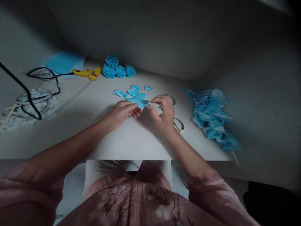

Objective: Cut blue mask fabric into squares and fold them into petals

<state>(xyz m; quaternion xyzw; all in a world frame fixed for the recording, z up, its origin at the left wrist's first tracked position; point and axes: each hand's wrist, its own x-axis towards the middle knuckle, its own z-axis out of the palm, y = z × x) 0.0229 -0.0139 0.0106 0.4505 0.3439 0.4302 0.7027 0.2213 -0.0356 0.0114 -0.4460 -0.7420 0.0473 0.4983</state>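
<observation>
My left hand (125, 112) pinches a light blue piece of thin material (137, 101) above the table, thumb on top and fingers beneath. At its right corner, the thumb and forefinger of my right hand (163, 111) come together on the tip. Just beyond lie several small blue cut pieces (133, 90), some with white patches. Partly hidden behind and under my right hand is what looks like a pair of scissors, with a pale loop handle (182, 124) showing.
Four-sided table (131, 144) edges meet walls behind. Several rolled blue roses (112, 61) are stacked at the back, beside a yellow glue gun (90, 73) and blue sheets (66, 61). Black cable (30, 97) and white scraps (30, 119) lie left. Crumpled blue pieces (211, 113) heap up right.
</observation>
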